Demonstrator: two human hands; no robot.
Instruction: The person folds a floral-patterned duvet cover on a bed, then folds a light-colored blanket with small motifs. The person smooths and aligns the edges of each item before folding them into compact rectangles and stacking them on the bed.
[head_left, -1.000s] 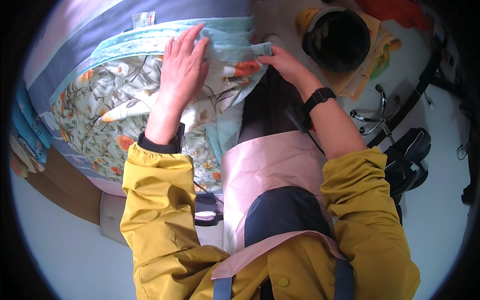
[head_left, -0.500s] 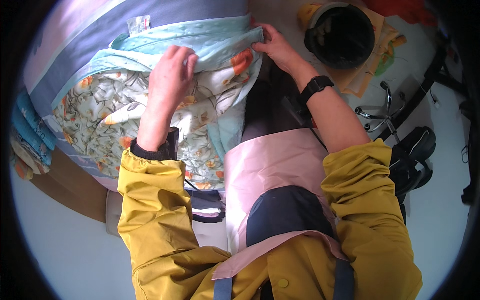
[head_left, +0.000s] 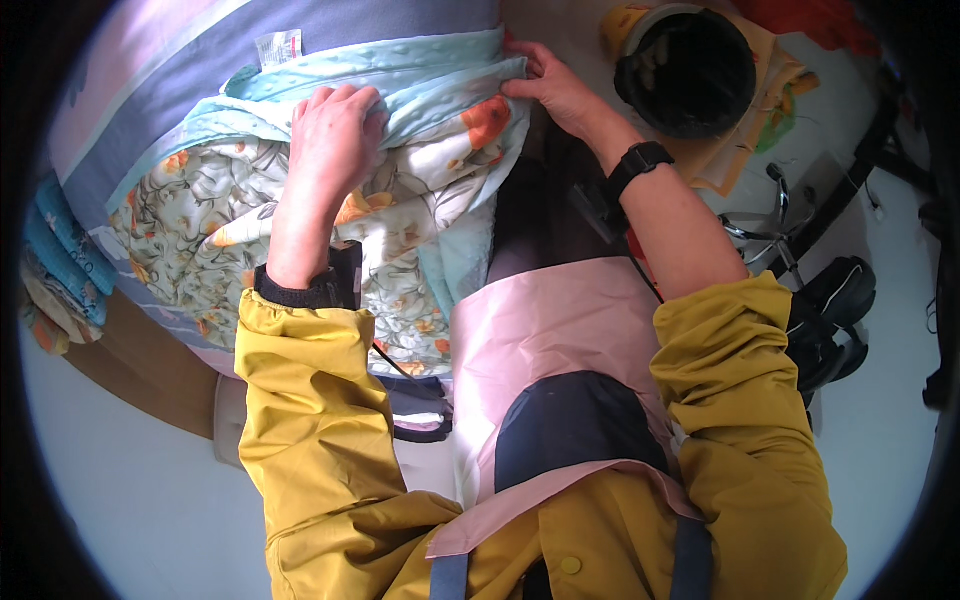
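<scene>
A floral blanket (head_left: 210, 235) with a pale turquoise underside lies bunched on a bed with a grey and lilac striped sheet (head_left: 180, 70). My left hand (head_left: 335, 130) is curled into the turquoise fold near the middle of the blanket and grips it. My right hand (head_left: 550, 85) pinches the blanket's right corner by an orange flower print, at the bed's edge. Both arms wear yellow sleeves; a black watch (head_left: 640, 160) sits on my right wrist.
A black bucket (head_left: 685, 70) stands on yellow cloth at the upper right. A chair base with black wheels (head_left: 830, 310) is at the right on the pale floor. Folded blue and patterned cloths (head_left: 55, 260) hang at the bed's left edge. A wooden bed frame (head_left: 120, 370) shows below them.
My left hand went from lying flat on the blanket to gripping a fold. Both hands have pushed the blanket's turquoise edge farther up the bed, away from me.
</scene>
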